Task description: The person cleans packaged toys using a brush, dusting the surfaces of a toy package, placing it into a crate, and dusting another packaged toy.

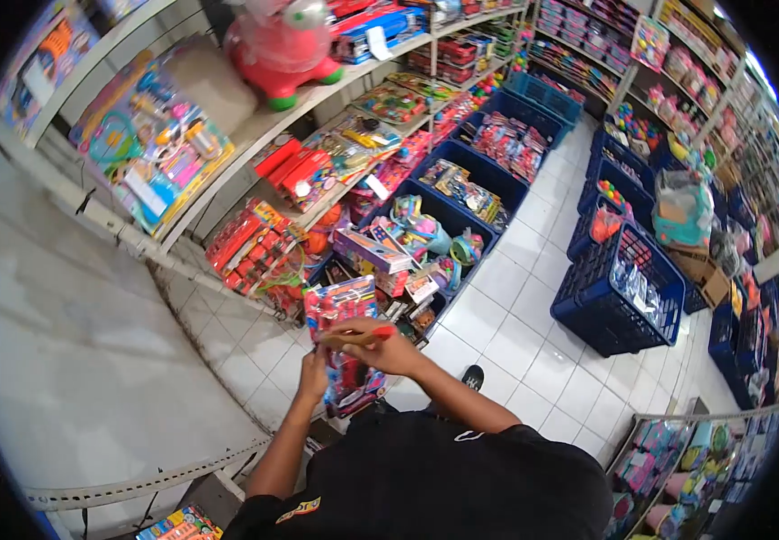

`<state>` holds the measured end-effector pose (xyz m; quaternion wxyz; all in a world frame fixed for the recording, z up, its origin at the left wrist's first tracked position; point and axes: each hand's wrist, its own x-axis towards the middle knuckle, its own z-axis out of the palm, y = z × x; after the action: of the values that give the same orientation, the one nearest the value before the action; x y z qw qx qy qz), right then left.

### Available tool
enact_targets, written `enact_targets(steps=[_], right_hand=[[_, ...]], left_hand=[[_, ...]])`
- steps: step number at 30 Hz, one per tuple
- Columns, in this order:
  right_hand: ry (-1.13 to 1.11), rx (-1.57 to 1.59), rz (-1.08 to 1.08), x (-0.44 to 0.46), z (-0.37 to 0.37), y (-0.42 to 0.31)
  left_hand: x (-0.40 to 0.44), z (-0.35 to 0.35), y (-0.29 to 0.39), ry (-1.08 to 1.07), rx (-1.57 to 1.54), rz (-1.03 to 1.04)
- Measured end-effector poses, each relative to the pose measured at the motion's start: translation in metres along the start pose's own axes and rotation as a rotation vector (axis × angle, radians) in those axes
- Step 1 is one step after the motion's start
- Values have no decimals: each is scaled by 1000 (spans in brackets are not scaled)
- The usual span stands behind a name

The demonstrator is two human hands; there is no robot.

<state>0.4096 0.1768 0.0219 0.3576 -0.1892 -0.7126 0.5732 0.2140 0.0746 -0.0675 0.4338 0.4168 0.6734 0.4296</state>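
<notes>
A flat toy pack (353,394), red, pink and blue under clear plastic, hangs upright in front of my body. My left hand (314,374) is closed at its left edge, thumb upward. Across the middle of the pack, my right hand (391,351) is closed around a flat brown object (344,340) with a red part; its exact kind cannot be made out. The left end of this object lies close to my left thumb. My hands cover part of the pack, and the fingertips are partly hidden.
Shelves (255,135) of packaged toys run along the left. Beyond the pack stand blue crates (484,229) filled with toys. More crates (605,310) line the right side of the tiled aisle (506,310). A wire rack (677,418) stands at lower right.
</notes>
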Motion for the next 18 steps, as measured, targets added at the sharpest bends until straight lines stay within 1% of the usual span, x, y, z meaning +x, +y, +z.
enact_targets(steps=[1, 2, 3, 4, 6, 8, 10, 13, 15, 16, 17, 18], right_hand=[[50, -66, -47, -12, -24, -6], [101, -36, -62, -25, -47, -13], [143, -40, -25, -39, -71, -23], [176, -46, 9, -51, -95, -28], [312, 34, 65, -76, -139, -10], [409, -42, 98, -94, -187, -17], [491, -37, 111, -113, -234, -25], [570, -67, 168, -139, -289, -45], [555, -119, 192, -160, -314, -52], [548, -146, 198, -168, -328, -55], [543, -249, 206, -179, -340, -51], [584, -181, 212, -189, -349, -51]], left_hand=[[6, 26, 6, 2, -30, 34], [12, 53, 12, 3, -62, 66], [17, 83, 26, 39, -121, 105], [25, 100, 32, -5, -31, 0], [41, 148, 53, -22, 29, 38], [75, 200, 26, 84, 207, 358], [66, 240, 116, -19, 36, 235], [87, 302, 136, -103, -166, 240], [103, 336, 135, -191, -277, 158], [113, 354, 132, -201, -347, 161], [123, 371, 129, -211, -417, 160], [125, 383, 135, -220, -466, 137]])
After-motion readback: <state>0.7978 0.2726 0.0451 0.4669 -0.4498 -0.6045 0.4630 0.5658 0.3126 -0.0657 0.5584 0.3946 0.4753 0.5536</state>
